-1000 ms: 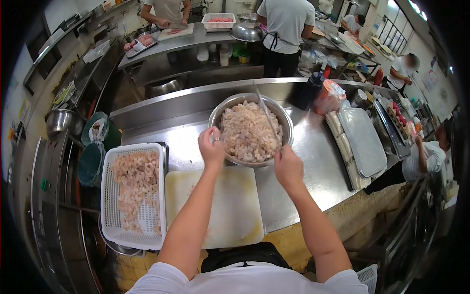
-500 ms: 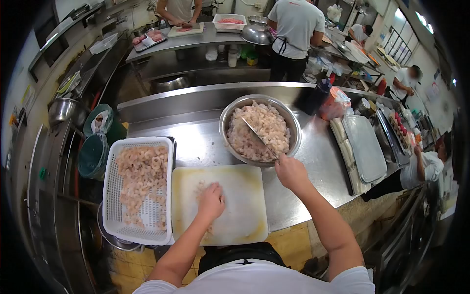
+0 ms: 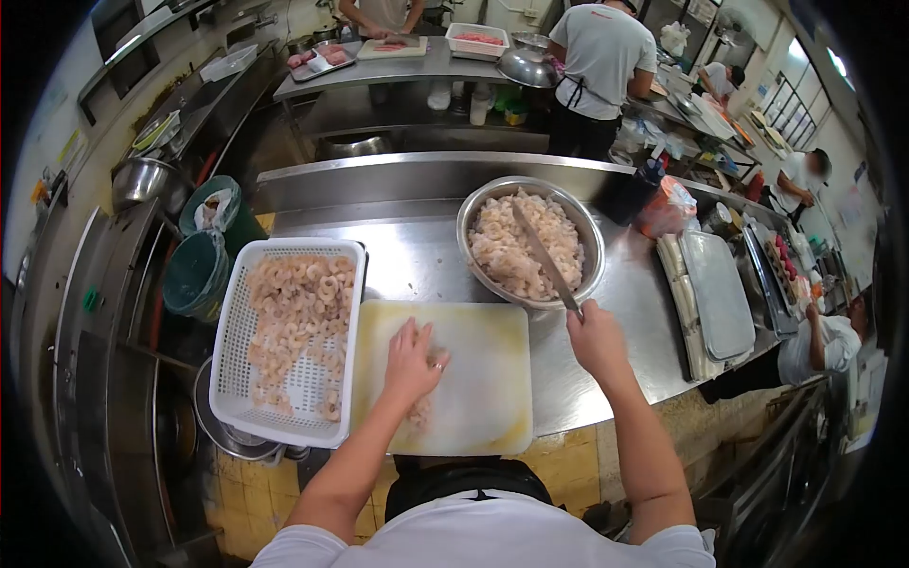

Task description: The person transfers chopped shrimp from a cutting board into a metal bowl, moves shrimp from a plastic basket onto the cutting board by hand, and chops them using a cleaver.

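Observation:
My right hand [image 3: 597,339] grips a kitchen knife [image 3: 549,260] by its handle. The blade lies over a round steel bowl [image 3: 596,270] heaped with chopped shrimp [image 3: 516,237]. On the white cutting board [image 3: 483,379], my left hand [image 3: 413,364] rests with its fingers apart, over a few shrimp. One shrimp [image 3: 438,357] shows beside its thumb, and small shrimp pieces [image 3: 419,414] lie below the palm. Left of the board stands a white perforated basket [image 3: 220,379] holding many peeled shrimp [image 3: 298,303].
Green bins [image 3: 185,284] stand left of the steel counter [image 3: 407,237]. A dark bottle [image 3: 636,189], a lidded container [image 3: 720,298] and other items line the right side. Across the counter, a person [image 3: 601,66] works with their back to me; other people are farther off.
The knife blade has turned within the bowl area, its tip still over the chopped shrimp. My left hand's fingers have spread, and a shrimp now shows by its thumb. The view has shifted slightly.

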`<state>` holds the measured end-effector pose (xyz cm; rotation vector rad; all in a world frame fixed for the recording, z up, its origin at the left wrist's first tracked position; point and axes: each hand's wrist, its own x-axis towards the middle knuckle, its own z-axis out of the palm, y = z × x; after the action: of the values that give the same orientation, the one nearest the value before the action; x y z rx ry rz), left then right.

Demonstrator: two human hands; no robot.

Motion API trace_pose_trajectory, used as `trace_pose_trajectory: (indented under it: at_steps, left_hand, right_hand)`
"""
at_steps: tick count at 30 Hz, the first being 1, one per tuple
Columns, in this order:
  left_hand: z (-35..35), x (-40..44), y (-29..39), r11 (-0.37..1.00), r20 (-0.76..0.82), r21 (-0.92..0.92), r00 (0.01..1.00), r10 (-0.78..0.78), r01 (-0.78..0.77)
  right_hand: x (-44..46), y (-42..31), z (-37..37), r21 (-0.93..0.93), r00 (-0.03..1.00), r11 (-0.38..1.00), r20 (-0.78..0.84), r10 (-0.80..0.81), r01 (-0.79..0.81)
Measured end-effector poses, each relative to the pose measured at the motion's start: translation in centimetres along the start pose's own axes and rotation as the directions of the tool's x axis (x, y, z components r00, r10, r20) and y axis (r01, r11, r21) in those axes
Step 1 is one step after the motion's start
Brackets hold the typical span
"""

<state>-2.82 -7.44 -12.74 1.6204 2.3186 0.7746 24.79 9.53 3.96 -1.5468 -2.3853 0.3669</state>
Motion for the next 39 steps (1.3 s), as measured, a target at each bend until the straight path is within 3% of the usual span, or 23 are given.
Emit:
trace_pose_trajectory:
  at_steps: [1,5,7,10,13,16,20,23,25,26,27,29,31,34,39]
  left_hand:
    - [-0.2,0.7,0.3,0.998,-0.059,0.065,0.998,0.015,-0.011]
    - [0.2,0.7,0.2,0.999,0.046,0.023,0.999,0.025,-0.026]
    - [1.1,-0.1,-0.8,0.999,0.137,0.048,0.99,-0.018,0.011]
    - [-1.6,-3.3,0.3,0.98,0.275,-0.187,0.961,-0.016,0.07]
    - [-2.6,-6.9,0.2,0.945,-0.143,-0.306,0.987,0.073,-0.114]
    - [-3.0,-10.1,-1.7,0.924,-0.371,-0.383,0.918,-0.144,-0.01]
    - [-2.7,-12.2,-3.3,0.899,-0.402,-0.43,0.875,-0.269,0.078]
    - [-2.2,-12.1,-3.4,0.902,-0.434,-0.428,0.865,-0.25,0.046]
    - [-1.6,-11.4,-4.1,0.903,-0.446,-0.429,0.86,-0.246,0.036]
    - [-1.4,-11.1,-4.4,0.938,-0.373,-0.337,0.902,-0.216,0.085]
    - [-1.7,-10.7,-4.5,0.964,-0.293,-0.235,0.937,-0.192,0.124]
    - [-1.8,-10.3,-5.0,0.992,-0.153,-0.067,0.981,-0.116,0.107]
    - [-1.3,-10.0,-5.8,0.999,-0.031,0.044,1.0,-0.007,0.009]
    - [-1.1,-10.3,-6.5,0.996,0.031,-0.064,0.997,0.068,-0.066]
    - [-2.4,-11.0,-6.4,0.983,0.071,-0.113,0.986,0.154,-0.145]
  right_hand:
    - [-0.7,-0.4,-0.6,0.067,1.0,0.998,-0.028,0.003,-0.001]
    - [-4.7,-1.6,0.3,0.345,0.999,0.937,-0.026,-0.048,0.054]
    - [-6.2,-1.9,2.4,0.331,0.995,0.939,-0.018,-0.098,0.099]
    - [-6.4,-1.7,6.9,0.173,0.971,0.956,-0.041,-0.235,0.239]
    - [-6.0,-2.1,10.9,0.031,0.922,0.922,-0.06,-0.383,0.385]
    - [-8.1,-2.0,13.0,-0.011,0.854,0.855,0.061,-0.517,0.518]
    - [-13.7,-0.8,12.0,0.033,0.776,0.794,0.193,-0.601,0.607]
    - [-16.3,-0.3,9.4,0.099,0.851,0.881,0.228,-0.473,0.463]
    - [-17.9,0.3,9.1,0.217,0.942,0.94,0.155,-0.298,0.262]
    - [-18.5,0.6,8.9,0.279,0.972,0.947,0.124,-0.199,0.159]
    - [-19.0,0.8,8.1,0.237,0.977,0.971,0.199,-0.081,0.032]
    - [-21.6,4.2,9.4,0.443,0.942,0.85,0.295,0.161,-0.284]
    - [-23.5,4.2,8.7,0.58,0.793,0.543,0.493,0.358,-0.607]
    - [-28.1,5.9,10.4,0.57,0.635,0.294,0.615,0.466,-0.768]
    - [-32.7,2.7,14.9,0.621,0.599,0.154,0.615,0.512,-0.769]
